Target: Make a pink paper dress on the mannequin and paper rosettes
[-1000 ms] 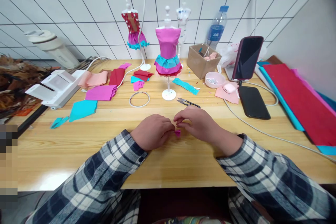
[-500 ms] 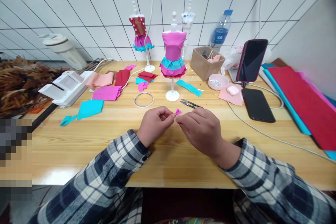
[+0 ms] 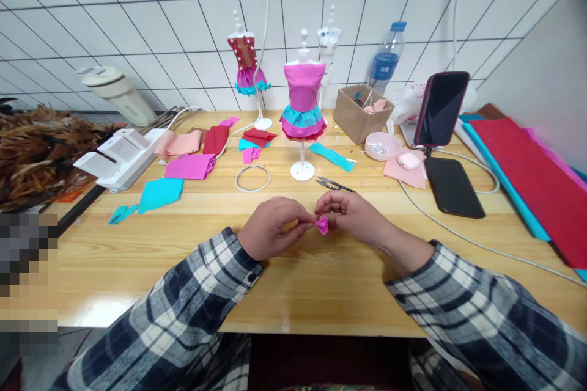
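My left hand (image 3: 278, 227) pinches a small, gathered magenta crepe paper piece (image 3: 323, 225) at its narrow end, thumb against forefinger. On the other side, my right hand (image 3: 351, 215) has its fingers curled and its thumb against the piece. Both hands are just above the wooden table. Beyond them stands a small mannequin (image 3: 304, 79) in a magenta top and a tiered turquoise, magenta and red skirt. Black thread snips (image 3: 334, 184) lie right behind my right hand. A white ring (image 3: 252, 178) lies behind my left hand.
Folded crepe paper (image 3: 160, 195) in several colours lies left. Two more mannequins (image 3: 244, 52) stand behind. At right are a cardboard box (image 3: 362, 115), a pink bowl (image 3: 383, 146), a propped phone (image 3: 443, 109), a black power bank (image 3: 455, 187), a cable and long paper sheets (image 3: 523, 177).
The magenta piece has turned from pointing away to hanging toward me. My right hand has rolled over, its fingers now at the piece's right side. The view tilts up slightly.
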Demonstrator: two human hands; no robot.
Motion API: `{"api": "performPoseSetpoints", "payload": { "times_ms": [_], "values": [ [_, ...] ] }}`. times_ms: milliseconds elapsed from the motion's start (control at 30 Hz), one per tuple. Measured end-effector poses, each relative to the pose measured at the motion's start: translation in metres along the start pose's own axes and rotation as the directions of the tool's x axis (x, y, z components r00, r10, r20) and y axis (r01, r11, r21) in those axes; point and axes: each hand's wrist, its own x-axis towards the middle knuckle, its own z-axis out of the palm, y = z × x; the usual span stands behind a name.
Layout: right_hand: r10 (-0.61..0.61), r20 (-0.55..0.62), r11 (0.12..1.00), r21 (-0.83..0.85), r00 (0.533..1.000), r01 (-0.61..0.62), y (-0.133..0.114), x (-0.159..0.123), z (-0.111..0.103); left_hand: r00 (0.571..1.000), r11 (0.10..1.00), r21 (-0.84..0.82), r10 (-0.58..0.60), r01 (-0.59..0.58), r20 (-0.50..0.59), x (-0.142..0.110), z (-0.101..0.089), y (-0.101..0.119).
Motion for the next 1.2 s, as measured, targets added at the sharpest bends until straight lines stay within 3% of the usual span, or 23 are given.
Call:
{"api": "performPoseSetpoints", "payload": {
  "times_ms": [100,200,267,333,500,600,667,733,767,833,867,933,967,1033,1067,1133,1200],
  "values": [
    [-0.025,0.082,0.985,-0.168,0.996,0.038,-0.001,-0.001,-0.005,0.985,0.985,0.131,0.096,-0.115,0.146,0.001,-0.004,-0.001],
    [-0.101,0.103,0.926,-0.354,0.99,0.131,-0.003,-0.005,-0.004,0.967,0.985,0.124,0.087,-0.119,0.239,0.001,-0.002,-0.001],
    [-0.167,0.1,0.841,-0.504,0.981,0.195,-0.005,-0.008,-0.002,0.956,0.989,0.111,0.058,-0.094,0.287,0.001,0.0,-0.001],
    [-0.252,0.123,0.696,-0.666,0.96,0.269,-0.007,-0.01,0.001,0.951,0.991,0.126,0.0,-0.041,0.311,0.001,0.003,0.0],
    [-0.443,0.289,0.206,-0.888,0.849,0.41,-0.011,-0.015,0.014,0.938,0.97,0.214,-0.177,0.115,0.3,0.0,0.007,0.0],
    [-0.521,0.342,-0.023,-0.922,0.782,0.387,-0.013,-0.018,0.026,0.934,0.938,0.234,-0.301,0.255,0.19,0.002,0.009,-0.004],
    [-0.568,0.344,-0.101,-0.931,0.748,0.352,-0.015,-0.019,0.032,0.903,0.906,0.096,-0.42,0.412,0.089,0.003,0.012,-0.006],
    [-0.625,0.344,-0.156,-0.935,0.701,0.32,-0.017,-0.02,0.036,0.83,0.807,-0.211,-0.556,0.551,0.04,0.004,0.015,-0.007],
    [-0.658,0.35,-0.184,-0.933,0.667,0.309,-0.018,-0.021,0.036,0.788,0.712,-0.393,-0.614,0.581,0.052,0.005,0.017,-0.007],
    [-0.724,0.358,-0.23,-0.931,0.59,0.283,-0.019,-0.023,0.034,0.729,0.452,-0.701,-0.669,0.552,0.143,0.004,0.02,-0.007],
    [-0.752,0.357,-0.241,-0.931,0.554,0.274,-0.019,-0.024,0.033,0.721,0.321,-0.799,-0.666,0.509,0.193,0.004,0.02,-0.007],
    [-0.797,0.314,-0.191,-0.941,0.516,0.278,-0.017,-0.026,0.029,0.723,0.136,-0.895,-0.646,0.424,0.244,0.002,0.02,-0.007],
    [-0.822,0.253,-0.109,-0.949,0.509,0.296,-0.016,-0.026,0.027,0.721,0.095,-0.914,-0.649,0.394,0.244,0.002,0.019,-0.007],
    [-0.843,0.041,0.176,-0.922,0.537,0.345,-0.013,-0.023,0.025,0.709,0.094,-0.923,-0.671,0.374,0.219,0.001,0.017,-0.007],
    [-0.805,-0.089,0.356,-0.864,0.587,0.357,-0.011,-0.021,0.024,0.704,0.115,-0.916,-0.679,0.383,0.209,0.001,0.016,-0.007],
    [-0.608,-0.27,0.686,-0.651,0.746,0.324,-0.007,-0.015,0.025,0.707,0.167,-0.895,-0.679,0.414,0.201,0.001,0.014,-0.006],
    [-0.347,-0.261,0.886,-0.405,0.901,0.225,-0.003,-0.009,0.026,0.719,0.207,-0.876,-0.665,0.436,0.201,0.001,0.014,-0.005]
  ]
}}
